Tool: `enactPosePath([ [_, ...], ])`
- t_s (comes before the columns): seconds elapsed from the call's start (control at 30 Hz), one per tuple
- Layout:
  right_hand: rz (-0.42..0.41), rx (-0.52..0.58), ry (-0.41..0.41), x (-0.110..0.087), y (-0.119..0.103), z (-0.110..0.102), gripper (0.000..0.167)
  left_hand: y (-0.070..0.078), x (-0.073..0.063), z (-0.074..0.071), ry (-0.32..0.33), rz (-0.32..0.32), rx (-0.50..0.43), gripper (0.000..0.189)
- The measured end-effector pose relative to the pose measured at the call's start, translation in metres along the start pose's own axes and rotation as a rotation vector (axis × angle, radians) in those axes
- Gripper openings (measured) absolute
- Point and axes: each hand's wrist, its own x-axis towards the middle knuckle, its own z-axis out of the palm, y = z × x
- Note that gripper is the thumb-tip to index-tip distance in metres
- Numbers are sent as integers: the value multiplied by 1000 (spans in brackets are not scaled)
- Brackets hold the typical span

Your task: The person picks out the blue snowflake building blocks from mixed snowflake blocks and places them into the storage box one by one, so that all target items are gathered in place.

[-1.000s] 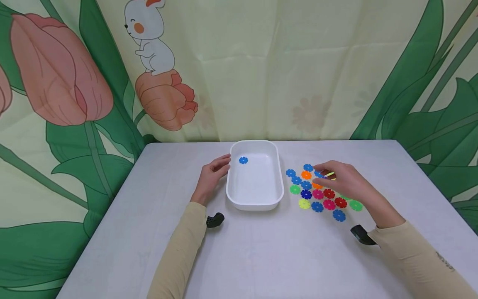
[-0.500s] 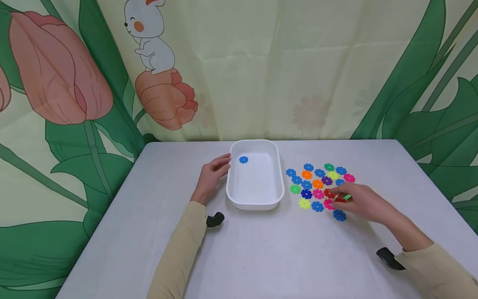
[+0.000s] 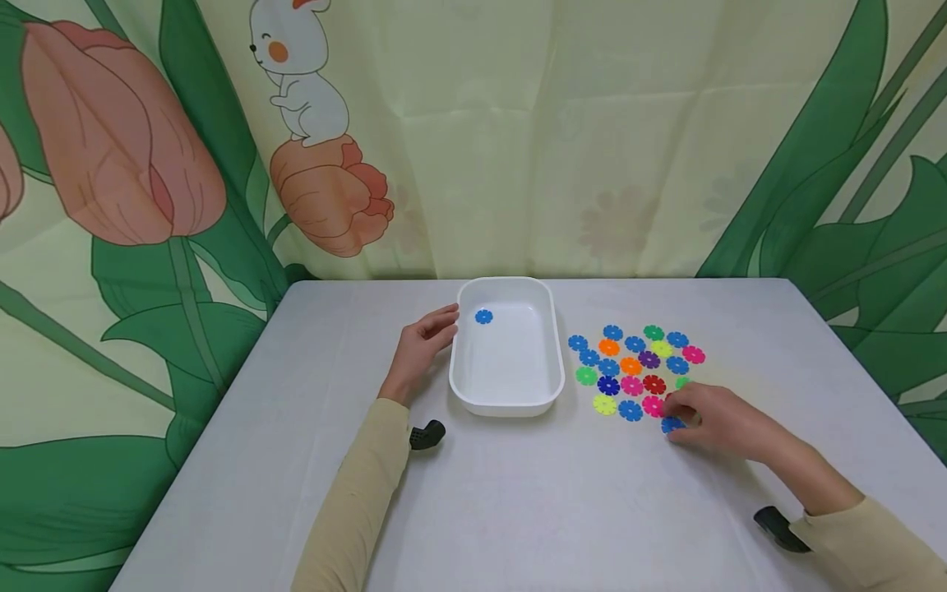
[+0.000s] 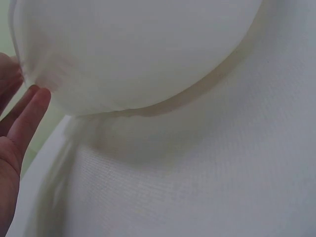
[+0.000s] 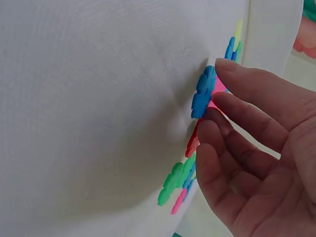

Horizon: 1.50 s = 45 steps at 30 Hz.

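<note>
My left hand [image 3: 420, 353] is beside the white tray [image 3: 453, 386], its fingers at the tray's left wall. In the left wrist view, straight fingertips [image 4: 43, 93] touch the tray's outside. A blue flower-shaped disc [image 3: 484, 316] lies inside the tray, toward its far left. At the near right of the scattered discs, my right hand [image 3: 728, 423] is over another blue flower disc [image 3: 672, 424]. Thumb and index finger are spread at that disc's edges, as the right wrist view of the blue disc [image 5: 203, 92] shows; it lies on the table. The palm hides some discs.
Several flower discs lie flat right of the tray, among them an orange disc [image 3: 630, 366], a purple disc [image 3: 649, 359] and a yellow disc [image 3: 604, 404]. A white cloth covers the table [image 3: 518, 501]. Behind it hangs a printed curtain [image 3: 518, 164].
My right hand has moved from the far discs toward the near right, down to the blue disc, uncovering the discs at the back. The left hand and the tray have stayed put.
</note>
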Motion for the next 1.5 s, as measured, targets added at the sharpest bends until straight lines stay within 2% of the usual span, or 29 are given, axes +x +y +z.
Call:
enactPosePath([
  [0.27,-44,-32,2,1,1,5,32,0,-2,0,-1,-8,3,36],
  [0.67,-40,-30,31,-3,-3,8,32,-2,0,1,-4,-11,2,36],
  [0.83,-87,-29,35,-5,-4,6,30,-1,1,1,-5,-14,0,36],
  [1.13,-121,-17,-62,-9,-5,2,38,0,2,0,-9,-16,7,36],
  [1.3,-172,-40,-55,-11,-5,1,39,1,2,-1,-10,-7,9,36],
  [1.5,-164,-62,-76,-12,-3,-3,38,1,1,-1,-12,-4,-6,35],
])
